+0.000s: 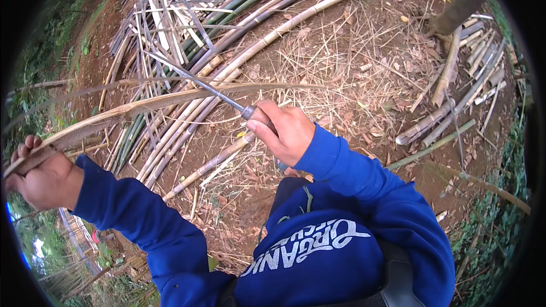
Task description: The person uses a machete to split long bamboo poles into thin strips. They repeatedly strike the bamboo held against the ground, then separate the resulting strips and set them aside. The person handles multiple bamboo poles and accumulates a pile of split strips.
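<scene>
My right hand [283,131] is closed round the wooden handle of a long knife [196,81]. Its narrow dark blade points up and to the left. Far left, my left hand [48,177] grips a long split bamboo strip [122,111] near its end. From that hand the strip runs rightward and tapers past the knife, crossing the blade in view; whether the two touch I cannot tell. A thinner, blurred strip [85,91] arcs above it. Both of my arms are in blue sleeves.
Long bamboo poles [273,34] lie across the ground ahead, with a pile of split slats [170,20] at upper left. Cut bamboo pieces [478,79] lie by a tree trunk [463,8] at right. Shavings and dry leaves [341,62] litter the soil. A shorter pole [213,162] lies below the knife.
</scene>
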`<state>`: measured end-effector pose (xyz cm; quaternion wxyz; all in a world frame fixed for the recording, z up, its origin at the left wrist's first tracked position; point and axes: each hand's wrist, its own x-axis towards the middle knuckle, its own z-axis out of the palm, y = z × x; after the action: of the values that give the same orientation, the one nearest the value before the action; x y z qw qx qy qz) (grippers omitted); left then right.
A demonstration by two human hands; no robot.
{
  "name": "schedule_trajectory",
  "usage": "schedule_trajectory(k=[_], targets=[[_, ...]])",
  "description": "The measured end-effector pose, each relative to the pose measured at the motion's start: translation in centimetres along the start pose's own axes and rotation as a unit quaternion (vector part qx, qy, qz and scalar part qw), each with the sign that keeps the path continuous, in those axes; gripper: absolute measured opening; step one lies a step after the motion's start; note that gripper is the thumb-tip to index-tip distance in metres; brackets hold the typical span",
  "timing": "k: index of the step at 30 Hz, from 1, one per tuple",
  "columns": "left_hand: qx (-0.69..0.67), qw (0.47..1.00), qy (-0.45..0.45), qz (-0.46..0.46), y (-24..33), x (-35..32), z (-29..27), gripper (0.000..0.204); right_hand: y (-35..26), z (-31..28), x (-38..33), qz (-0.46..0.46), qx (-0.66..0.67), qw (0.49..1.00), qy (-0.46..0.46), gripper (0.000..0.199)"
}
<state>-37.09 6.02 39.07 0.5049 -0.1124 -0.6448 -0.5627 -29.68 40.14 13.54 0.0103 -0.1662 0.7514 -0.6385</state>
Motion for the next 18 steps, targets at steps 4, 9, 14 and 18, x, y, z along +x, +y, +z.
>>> schedule_trajectory(k=[4, 9, 14, 18], targets=[[0.129, 0.989, 0.059, 0.039, 0.8, -8.8, 7.6, 0.059, -0.6, 1.5, -1.3, 0.019, -0.021, 0.999, -0.036, 0.019], [0.077, 0.995, 0.058, 0.0, -0.2, -11.0, 7.2, 0.062, 1.1, 2.8, -2.8, 0.02, -0.016, 0.999, -0.04, 0.026], [0.004, 0.998, 0.02, -0.056, 1.3, -11.3, 5.5, 0.061, 16.3, 4.6, -4.9, 0.287, -0.174, 0.932, -0.133, 0.043], [-0.08, 0.995, 0.017, -0.065, 2.7, -10.1, 2.5, 0.06, 20.3, 4.4, -5.3, 0.236, -0.229, 0.936, -0.125, 0.043]])
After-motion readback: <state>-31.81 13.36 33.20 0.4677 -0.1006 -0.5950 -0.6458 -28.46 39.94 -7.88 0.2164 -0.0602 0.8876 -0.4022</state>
